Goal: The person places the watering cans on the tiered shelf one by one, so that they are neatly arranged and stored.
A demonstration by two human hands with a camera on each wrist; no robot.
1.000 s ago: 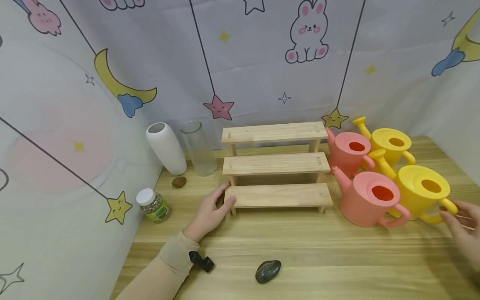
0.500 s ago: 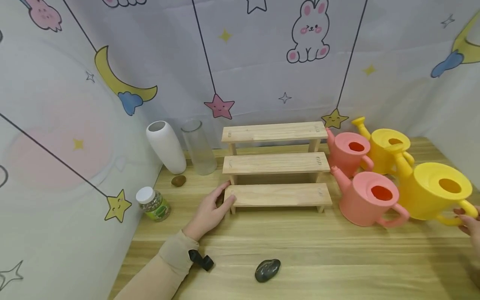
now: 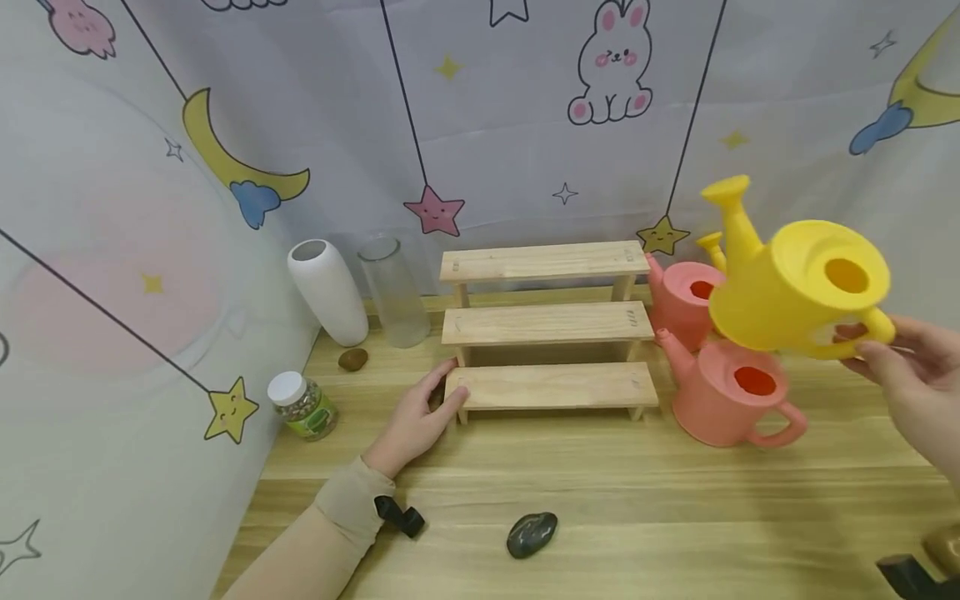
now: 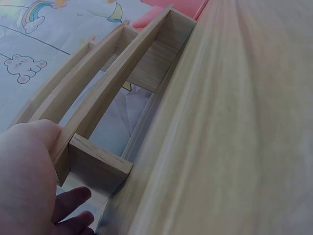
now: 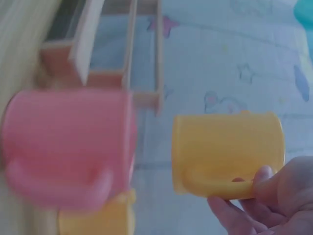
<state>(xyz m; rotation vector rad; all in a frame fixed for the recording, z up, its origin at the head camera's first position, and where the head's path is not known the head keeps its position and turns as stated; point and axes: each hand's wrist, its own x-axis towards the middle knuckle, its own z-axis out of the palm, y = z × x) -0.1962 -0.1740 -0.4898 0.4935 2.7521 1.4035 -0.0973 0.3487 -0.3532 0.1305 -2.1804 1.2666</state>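
My right hand [image 3: 918, 383] grips the handle of a yellow watering can [image 3: 798, 287], held up in the air above the pink cans. In the right wrist view, thumb and fingers wrap the handle of that yellow can [image 5: 225, 147]. At the left end of the lowest step of a three-step wooden stand [image 3: 551, 387], my left hand [image 3: 412, 425] holds on, its thumb over the board's top. The left wrist view shows that hand beside the stand's end leg [image 4: 98, 159]. A pink watering can [image 3: 727, 396] stands right of the stand.
Another pink can [image 3: 678, 304] and a second yellow can [image 3: 711, 246], mostly hidden, stand behind. At left are a white vase [image 3: 330, 292], a glass cylinder [image 3: 395, 292], a brown stone [image 3: 352, 359] and a lidded jar [image 3: 303, 406]. A dark stone [image 3: 532, 534] lies in front.
The front yellow can first slid right, away from the pink can, then rose off the table and moved back left in my right hand. My left hand stays on the stand.
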